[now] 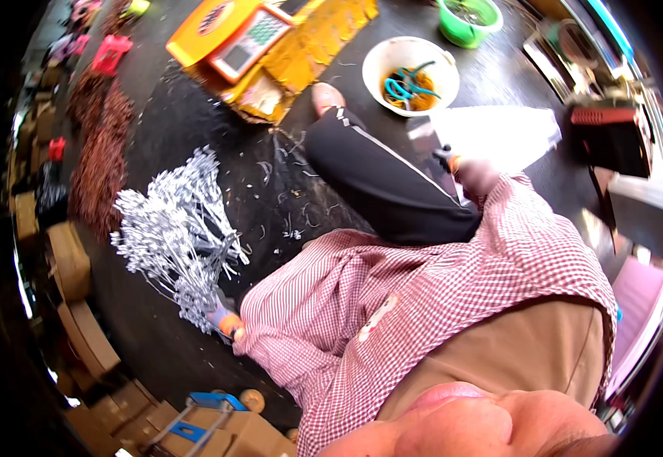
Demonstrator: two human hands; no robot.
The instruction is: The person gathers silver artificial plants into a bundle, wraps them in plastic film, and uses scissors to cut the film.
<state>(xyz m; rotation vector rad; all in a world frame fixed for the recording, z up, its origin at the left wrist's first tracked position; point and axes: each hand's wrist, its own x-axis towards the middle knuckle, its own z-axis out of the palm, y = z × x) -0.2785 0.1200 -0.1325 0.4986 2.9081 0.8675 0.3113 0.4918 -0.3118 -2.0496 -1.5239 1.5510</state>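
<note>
My left hand [224, 321], in a grey glove with an orange cuff, is at the lower edge of a pile of silver-white dried flower stems [177, 223] on the dark floor. Its fingers appear closed around some silver stems, partly hidden by them. On the other side, my right hand [450, 160], in a dark-fingered glove with an orange cuff, is beside my bent knee. White plastic sheeting [497, 134] lies just beyond it, and a greyish, shiny piece [422, 134] is at its fingertips. Blur hides whether the right fingers grip anything.
An orange digital scale [251, 43] stands on a yellow-taped box [297, 48]. Nearby are a white bucket [374, 77] holding teal-handled tools and a green basin [462, 34]. Reddish-brown stems [100, 165] lie at left. Cardboard boxes [88, 340] and a blue-handled trolley [214, 400] are close by.
</note>
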